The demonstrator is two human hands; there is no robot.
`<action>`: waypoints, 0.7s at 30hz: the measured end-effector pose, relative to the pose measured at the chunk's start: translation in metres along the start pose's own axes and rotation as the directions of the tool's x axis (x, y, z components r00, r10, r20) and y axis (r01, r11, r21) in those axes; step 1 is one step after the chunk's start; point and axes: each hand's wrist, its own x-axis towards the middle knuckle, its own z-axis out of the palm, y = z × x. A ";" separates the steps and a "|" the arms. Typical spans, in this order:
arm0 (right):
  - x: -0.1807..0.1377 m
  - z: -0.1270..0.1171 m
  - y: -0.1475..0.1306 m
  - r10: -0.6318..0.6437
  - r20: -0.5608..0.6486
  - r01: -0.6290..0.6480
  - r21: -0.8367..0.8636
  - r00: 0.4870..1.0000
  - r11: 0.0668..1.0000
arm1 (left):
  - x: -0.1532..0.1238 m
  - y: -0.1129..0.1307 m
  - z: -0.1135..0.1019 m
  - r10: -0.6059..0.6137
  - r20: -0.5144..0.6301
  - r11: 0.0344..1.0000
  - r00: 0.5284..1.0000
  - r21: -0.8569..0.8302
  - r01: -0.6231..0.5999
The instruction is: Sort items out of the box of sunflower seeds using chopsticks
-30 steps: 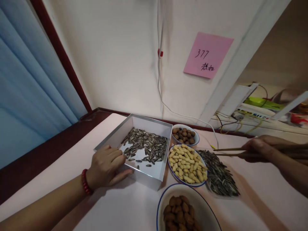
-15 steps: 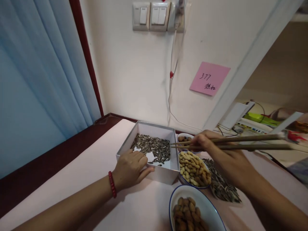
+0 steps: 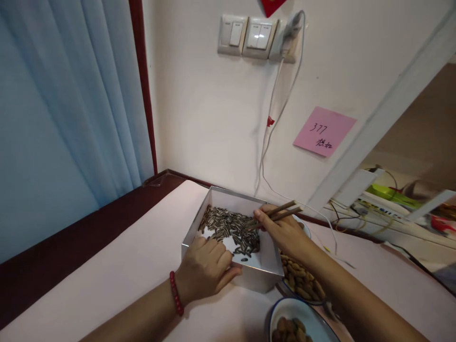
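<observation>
A white square box [image 3: 265, 278] stands on the pale pink table [image 3: 142, 266], holding a heap of striped sunflower seeds [image 3: 230, 228]. My left hand [image 3: 206, 270], with a red bead bracelet on the wrist, grips the box's near left corner, fingers curled over the rim. My right hand [image 3: 285, 232] is over the box's right side, closed on a pair of brown chopsticks [image 3: 283, 210] whose tips dip into the seeds.
A bowl of peanuts [image 3: 302, 285] sits right of the box, partly under my right arm. A blue-rimmed bowl of brown nuts [image 3: 295, 327] is at the bottom edge. Blue curtain [image 3: 64, 118] on the left, wall switches [image 3: 249, 35], a pink note [image 3: 324, 131] and cables behind.
My right hand swung left with the chopsticks from the table's right side to over the box. The view tilted up and turned. My left hand stayed on the box.
</observation>
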 end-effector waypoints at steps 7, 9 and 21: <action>0.032 0.026 0.017 -0.053 0.074 0.054 -0.011 0.996 0.998 | 0.002 0.001 0.000 -0.001 -0.023 1.000 1.000 -0.025 0.000; 0.036 0.031 0.023 -0.058 0.083 0.060 -0.017 0.995 0.998 | 0.002 0.001 0.000 -0.006 -0.024 1.000 1.000 -0.031 0.006; 0.032 0.018 0.038 -0.001 0.037 0.001 0.002 0.999 1.000 | 0.003 0.002 -0.001 -0.024 -0.005 1.000 1.000 -0.015 0.024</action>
